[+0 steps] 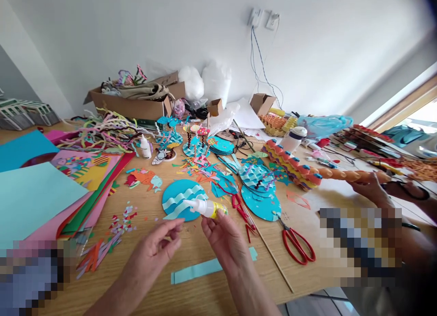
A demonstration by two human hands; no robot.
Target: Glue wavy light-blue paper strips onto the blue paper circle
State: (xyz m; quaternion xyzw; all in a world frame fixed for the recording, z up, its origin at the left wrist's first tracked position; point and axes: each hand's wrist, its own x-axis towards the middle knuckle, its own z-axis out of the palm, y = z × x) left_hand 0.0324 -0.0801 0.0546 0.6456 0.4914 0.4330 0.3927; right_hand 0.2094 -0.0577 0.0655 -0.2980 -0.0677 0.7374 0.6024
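Head view: glue bottle gripped before blue disc

Right hand (pixel 225 238) grasps a translucent plastic bottle (pixel 205 208) with a yellow label, its white nozzle pointing left across a round blue disc (pixel 178 188). Left hand (pixel 159 245) is empty, fingers loosely bent, near the disc's lower edge. Wavy pale strips (pixel 184 191) band the disc. Bottle and fingers hide part of it; contact between nozzle and disc cannot be determined. The right wrist covers part of a flat pale-blue strip (pixel 196 271). Pixelation obscures both lower sides. Red-handled scissors (pixel 296 243), a thin stick (pixel 275 262) and coloured sheets (pixel 41 193) crowd the wooden surface (pixel 143 216). A co-worker's hand (pixel 372 191) is at right.
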